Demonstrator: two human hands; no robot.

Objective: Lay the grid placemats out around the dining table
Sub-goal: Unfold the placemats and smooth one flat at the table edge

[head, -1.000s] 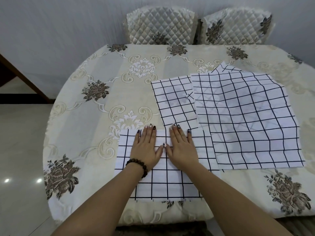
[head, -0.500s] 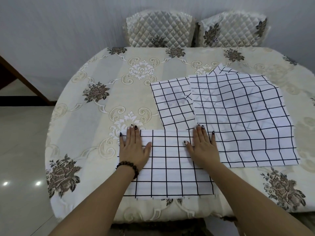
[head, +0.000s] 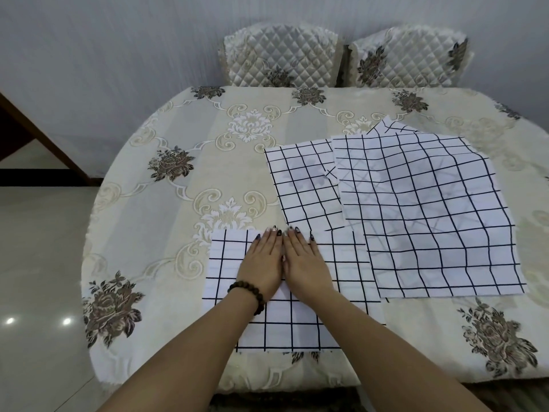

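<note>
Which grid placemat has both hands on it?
The nearest placemat: the left hand and right hand lie flat on it, side by side. The overlapping placemats farther right lie untouched.

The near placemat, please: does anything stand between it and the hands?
Nothing visible does: the left hand and right hand both lie flat on the near placemat, side by side near its far edge.

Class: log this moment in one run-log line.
left hand: flat on near placemat | right hand: same, beside left | spare placemats: overlapping
</note>
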